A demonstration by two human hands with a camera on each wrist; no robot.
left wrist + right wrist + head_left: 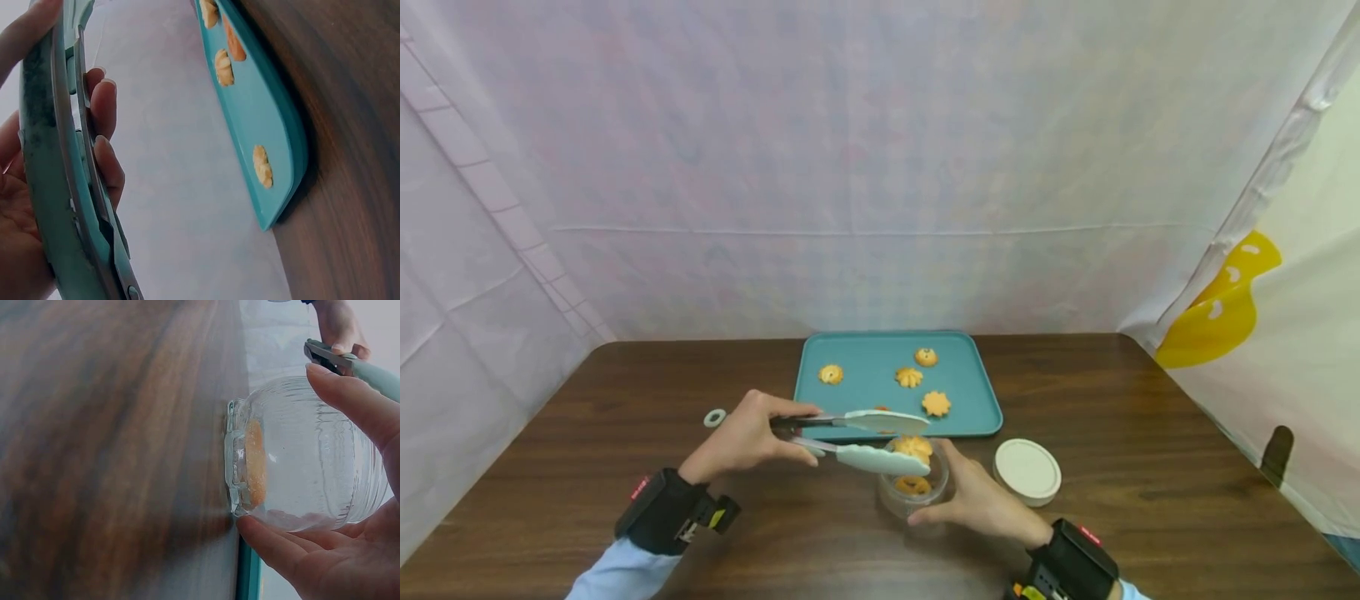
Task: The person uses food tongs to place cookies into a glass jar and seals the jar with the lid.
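Note:
My left hand (747, 435) grips mint-green tongs (857, 439), whose handles (59, 187) fill the left wrist view. The tong tips pinch a golden cookie (913, 447) right over the mouth of a small clear glass jar (914, 487). My right hand (977, 502) curls round the jar (300, 456) on the table; one cookie (255, 464) lies at its bottom. A teal tray (872, 392) behind the jar carries several more cookies (936, 404). The tray's edge (275, 144) and cookies (262, 166) also show in the left wrist view.
A round white lid (1027, 471) lies on the dark wooden table (1150, 467) to the right of the jar. A small white ring (715, 417) sits left of my left hand. Pale cloth backdrop (880, 167) walls the table behind and at both sides.

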